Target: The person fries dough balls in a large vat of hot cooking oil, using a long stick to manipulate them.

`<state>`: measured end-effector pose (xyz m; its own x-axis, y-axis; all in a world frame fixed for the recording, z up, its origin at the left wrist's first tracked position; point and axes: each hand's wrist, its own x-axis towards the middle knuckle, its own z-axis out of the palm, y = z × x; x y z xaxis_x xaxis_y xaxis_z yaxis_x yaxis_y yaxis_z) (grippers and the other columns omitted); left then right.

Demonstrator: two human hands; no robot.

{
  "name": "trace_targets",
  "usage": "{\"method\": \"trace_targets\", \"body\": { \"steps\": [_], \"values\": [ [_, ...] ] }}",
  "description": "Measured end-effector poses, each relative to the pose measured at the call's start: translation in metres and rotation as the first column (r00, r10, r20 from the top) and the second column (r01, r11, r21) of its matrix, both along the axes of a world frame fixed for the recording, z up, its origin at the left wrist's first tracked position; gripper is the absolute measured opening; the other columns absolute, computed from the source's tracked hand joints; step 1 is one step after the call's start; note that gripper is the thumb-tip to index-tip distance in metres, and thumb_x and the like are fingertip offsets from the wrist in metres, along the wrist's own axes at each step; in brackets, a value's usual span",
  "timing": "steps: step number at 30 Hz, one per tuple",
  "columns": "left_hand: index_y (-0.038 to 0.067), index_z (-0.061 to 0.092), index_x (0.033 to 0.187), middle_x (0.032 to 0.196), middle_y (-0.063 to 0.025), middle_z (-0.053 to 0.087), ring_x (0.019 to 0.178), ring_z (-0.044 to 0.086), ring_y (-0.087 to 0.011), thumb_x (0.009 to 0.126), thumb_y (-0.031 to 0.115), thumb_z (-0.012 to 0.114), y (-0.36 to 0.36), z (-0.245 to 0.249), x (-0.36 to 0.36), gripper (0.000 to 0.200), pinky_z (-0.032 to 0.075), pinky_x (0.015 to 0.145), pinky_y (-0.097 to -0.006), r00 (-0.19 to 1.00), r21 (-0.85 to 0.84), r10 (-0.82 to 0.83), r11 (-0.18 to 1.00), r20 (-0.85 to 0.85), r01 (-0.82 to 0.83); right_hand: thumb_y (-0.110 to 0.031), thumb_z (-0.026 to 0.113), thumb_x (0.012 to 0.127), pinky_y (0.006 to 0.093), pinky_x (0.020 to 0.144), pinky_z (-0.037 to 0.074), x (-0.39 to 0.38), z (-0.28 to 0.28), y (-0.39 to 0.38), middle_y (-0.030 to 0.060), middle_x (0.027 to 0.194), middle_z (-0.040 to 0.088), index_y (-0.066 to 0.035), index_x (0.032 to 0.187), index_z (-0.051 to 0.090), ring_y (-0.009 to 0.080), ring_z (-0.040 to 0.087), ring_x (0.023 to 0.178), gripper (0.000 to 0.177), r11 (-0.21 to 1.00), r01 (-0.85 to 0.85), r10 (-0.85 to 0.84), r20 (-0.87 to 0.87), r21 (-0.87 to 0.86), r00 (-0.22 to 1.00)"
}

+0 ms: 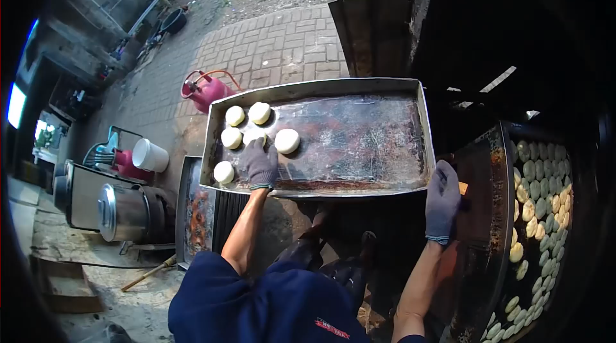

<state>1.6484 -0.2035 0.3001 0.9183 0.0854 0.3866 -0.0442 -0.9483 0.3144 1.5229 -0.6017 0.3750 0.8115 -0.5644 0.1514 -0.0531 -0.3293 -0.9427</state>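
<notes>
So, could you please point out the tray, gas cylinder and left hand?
tray (pixel 359 131), head view, bare greasy floor.
gas cylinder (pixel 210 91), head view, red body.
left hand (pixel 262 164), head view, glove's back.

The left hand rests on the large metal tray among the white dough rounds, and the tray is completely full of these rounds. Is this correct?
Not quite. The left hand is on the metal tray among the dough rounds, but the tray is not full. The head view shows only a few rounds at its left end, and most of its surface is bare.
</notes>
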Motion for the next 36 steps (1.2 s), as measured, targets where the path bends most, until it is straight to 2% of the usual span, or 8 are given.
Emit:
{"method": "trace_targets", "body": {
  "steps": [3,9,11,15,20,25,32,36],
  "values": [
    [-0.004,0.058,0.114,0.11,-0.0322,0.059,0.108,0.056,-0.0468,0.081,0.029,0.055,0.154,-0.012,0.005,0.047,0.045,0.091,-0.049,0.65,0.138,0.589,0.782,-0.48,-0.608,-0.018,0.059,0.087,0.0349,0.091,0.049,0.118,-0.05,0.11,0.0199,0.112,0.066,0.002,0.12,0.06,0.0269,0.064,0.105,0.038,0.85,-0.511,0.526,-0.255,0.127,0.811],
    [-0.007,0.062,0.107,0.099,-0.0275,0.067,0.094,0.067,-0.0356,0.068,0.035,0.07,0.213,-0.012,0.006,0.058,0.051,0.084,-0.0409,0.547,-0.117,0.084,0.94,-0.833,-0.322,-0.034,0.072,0.066,0.0425,0.088,0.051,0.232,-0.091,0.281,0.0321,0.113,0.061,0.008,0.112,0.061,0.0386,0.062,0.106,0.063,0.64,-0.764,0.597,-0.681,0.084,0.425],
    [-0.006,0.064,0.101,0.094,-0.0204,0.069,0.086,0.068,-0.0285,0.064,0.023,0.077,0.187,-0.009,-0.001,0.049,0.052,0.078,-0.0372,0.788,-0.305,-0.025,0.929,-0.615,-0.208,-0.033,0.076,0.061,0.0439,0.081,0.053,0.216,-0.106,0.304,0.0301,0.101,0.065,0.007,0.1,0.064,0.0406,0.065,0.097,0.056,0.603,-0.797,0.635,-0.626,0.038,0.452],
    [-0.002,0.056,0.11,0.1,-0.0153,0.063,0.09,0.062,-0.0241,0.07,0.017,0.075,0.102,-0.003,-0.007,0.048,0.05,0.082,-0.0367,0.852,-0.427,-0.242,0.904,-0.465,0.024,-0.029,0.076,0.065,0.0415,0.093,0.046,0.134,-0.085,0.248,0.0255,0.104,0.062,-0.003,0.114,0.058,0.0375,0.058,0.102,0.058,0.907,-0.408,0.321,-0.455,-0.107,0.831],
    [0.001,0.053,0.118,0.107,-0.0138,0.062,0.099,0.061,-0.0197,0.079,0.009,0.072,-0.158,0.038,-0.045,0.044,0.051,0.087,-0.0325,0.427,-0.875,-0.834,0.454,-0.35,0.169,-0.026,0.073,0.073,0.0386,0.086,0.051,-0.052,-0.034,0.02,0.0195,0.103,0.064,-0.002,0.112,0.057,0.0317,0.064,0.098,0.048,0.966,0.127,-0.078,-0.214,0.224,0.974],
    [0.001,0.052,0.122,0.109,-0.0118,0.061,0.097,0.061,-0.0188,0.083,0.017,0.071,-0.518,0.058,-0.175,0.047,0.052,0.084,-0.0328,-0.229,-0.807,-0.972,-0.171,0.046,0.566,-0.015,0.07,0.074,0.0405,0.081,0.052,-0.316,-0.015,-0.186,0.0183,0.102,0.065,0.0,0.112,0.057,0.0296,0.065,0.092,0.043,0.482,0.864,-0.876,-0.079,-0.145,0.475],
    [-0.002,0.06,0.104,0.096,-0.0259,0.065,0.093,0.064,-0.0398,0.071,0.024,0.072,-0.701,0.057,-0.321,0.044,0.051,0.081,-0.0468,-0.241,-0.444,-0.937,-0.109,-0.254,0.89,-0.032,0.074,0.067,0.0427,0.08,0.052,-0.455,-0.057,-0.315,0.022,0.097,0.067,-0.001,0.105,0.063,0.0342,0.066,0.091,0.051,0.432,0.798,-0.883,-0.376,-0.421,0.281],
    [0.0,0.045,0.122,0.118,-0.0269,0.051,0.106,0.057,-0.0452,0.07,0.023,0.08,-0.694,0.033,-0.331,0.067,0.05,0.087,-0.049,-0.238,-0.482,-0.951,-0.118,-0.197,0.868,-0.041,0.076,0.07,0.0449,0.084,0.05,-0.472,-0.106,-0.363,0.0255,0.102,0.066,0.005,0.104,0.062,0.0389,0.064,0.097,0.059,0.343,0.796,-0.896,-0.429,-0.499,0.118]
  ]
}}
